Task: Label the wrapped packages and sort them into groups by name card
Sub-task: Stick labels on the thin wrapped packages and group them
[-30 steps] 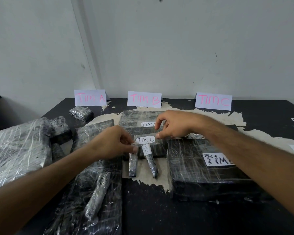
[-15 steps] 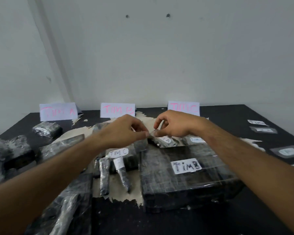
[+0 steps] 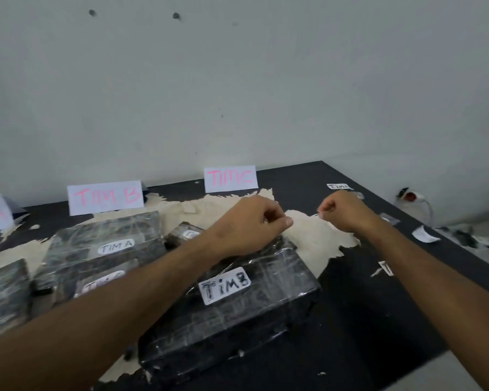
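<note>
Both fists curled, my left hand [image 3: 254, 221] & right hand [image 3: 342, 210] maybe pinching clear tape, can't tell; I'd keep it taut, then press flat on TIM B package [image 3: 237, 311] below left wrist.

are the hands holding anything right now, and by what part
Cannot tell for sure. Both the left hand and right hand are curled, fingertips pinched. A thin clear strip, perhaps tape, may run between them, but it is too faint to confirm.
</note>
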Available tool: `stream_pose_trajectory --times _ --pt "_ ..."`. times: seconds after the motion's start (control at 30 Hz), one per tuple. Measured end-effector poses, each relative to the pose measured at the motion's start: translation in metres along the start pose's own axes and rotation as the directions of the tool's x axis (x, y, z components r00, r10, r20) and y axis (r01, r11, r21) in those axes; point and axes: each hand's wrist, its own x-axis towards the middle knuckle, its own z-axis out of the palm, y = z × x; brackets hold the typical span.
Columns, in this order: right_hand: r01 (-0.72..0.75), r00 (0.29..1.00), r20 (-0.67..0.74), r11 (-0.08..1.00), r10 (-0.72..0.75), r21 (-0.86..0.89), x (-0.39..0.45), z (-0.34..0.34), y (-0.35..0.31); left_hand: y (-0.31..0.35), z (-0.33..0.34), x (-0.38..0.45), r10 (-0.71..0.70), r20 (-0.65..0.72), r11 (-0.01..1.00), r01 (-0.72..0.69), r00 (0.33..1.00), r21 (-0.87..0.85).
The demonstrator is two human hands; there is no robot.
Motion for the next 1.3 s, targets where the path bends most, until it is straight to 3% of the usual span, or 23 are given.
stream_pose_trajectory --times 0.13,0.57,0.83,1.07,1.3 --pt "-0.104 0.994 -0.028 0.988 0.101 -0.11 0.001 0.004 0.045 -0.006 0.015 -0.003 0.024 -0.015 0.999 -0.024 1.0 0.028" --pt "-0.066 0.986 -0.159 0.993 0.05 -0.098 0.008 0.02 0.057 -0.004 0.017 -0.008 0.041 -0.005 0.996 -0.04 0.999 0.085" --pt "-0.114 0.992 -0.083 0.976 0.1 -0.187 0.014 0.023 0.05 -0.002 0.016 -0.008 0.043 -0.009 0.996 -0.042 0.999 0.081" --pt "-0.116 0.984 -0.133 0.992 0.121 0.043 0.013 0.025 0.049 -0.004 0.016 -0.005 0.046 -0.023 0.999 -0.046 0.999 0.022" --pt "0.085 0.987 -0.152 0.968 -0.05 0.236 0.002 0.009 -0.008 -0.007 -0.001 0.004 -0.054 -0.197 0.959 -0.005 0.979 -0.285"
